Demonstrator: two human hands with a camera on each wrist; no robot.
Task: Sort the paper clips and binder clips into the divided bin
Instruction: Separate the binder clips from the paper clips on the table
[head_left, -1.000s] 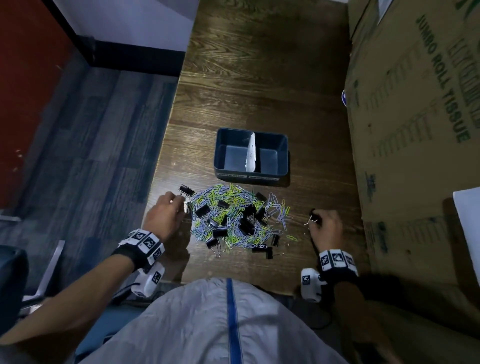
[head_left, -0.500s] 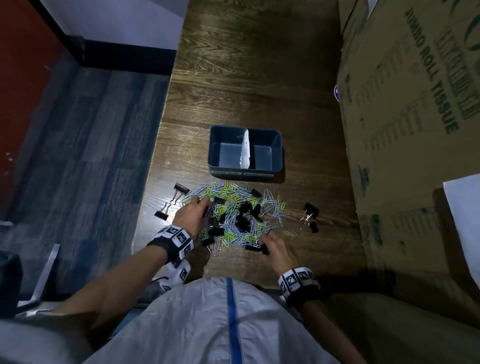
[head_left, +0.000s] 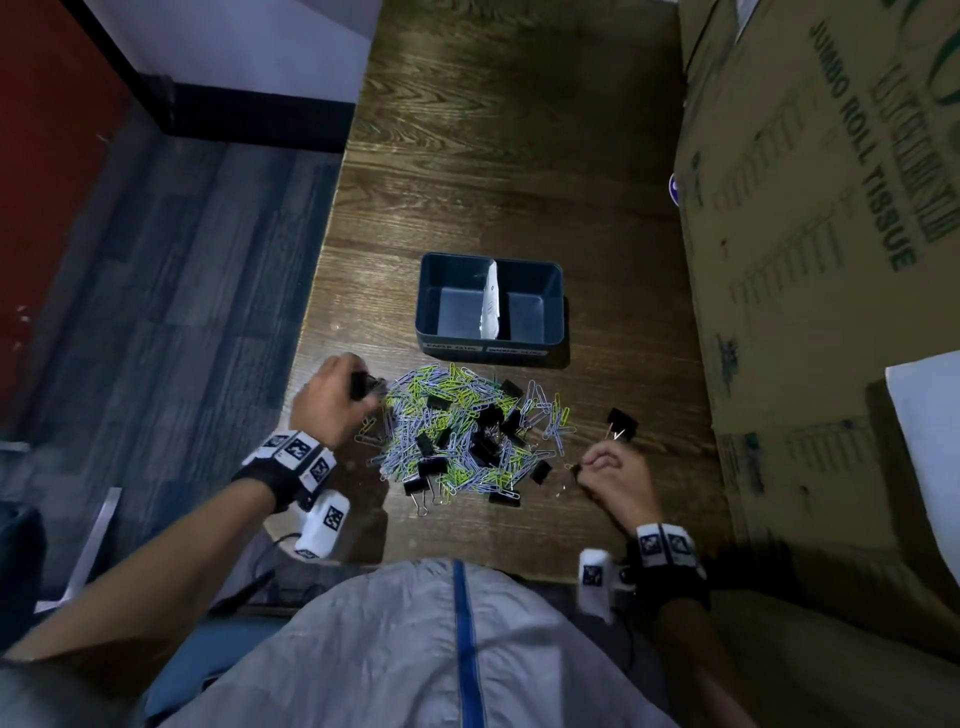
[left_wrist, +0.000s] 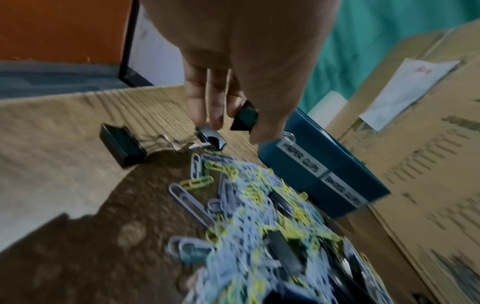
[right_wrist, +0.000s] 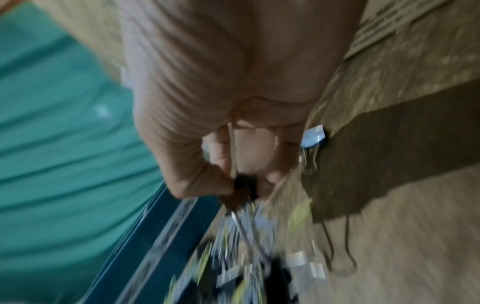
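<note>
A dark blue divided bin (head_left: 553, 296) with a white paper divider (head_left: 490, 299) stands on the wooden table; both compartments look empty. In front of it lies a pile of blue and yellow paper clips (head_left: 457, 421) mixed with black binder clips (head_left: 488, 447). At the pile's left edge my left hand (head_left: 361, 387) grips a black binder clip (left_wrist: 245, 117), and its fingertips touch a second one (left_wrist: 210, 138) on the table. My right hand (head_left: 584, 466), right of the pile, pinches a small black binder clip (right_wrist: 244, 185).
Another binder clip (left_wrist: 122, 142) lies left of the pile and one (head_left: 622, 422) lies right of it, near my right hand. Large cardboard boxes (head_left: 810, 260) wall off the table's right side. The table's left edge (head_left: 306, 332) drops to the floor.
My left hand has moved from the pile out to its left edge with a binder clip. My right hand has moved from the pile's near edge out to the right, holding a small clip.
</note>
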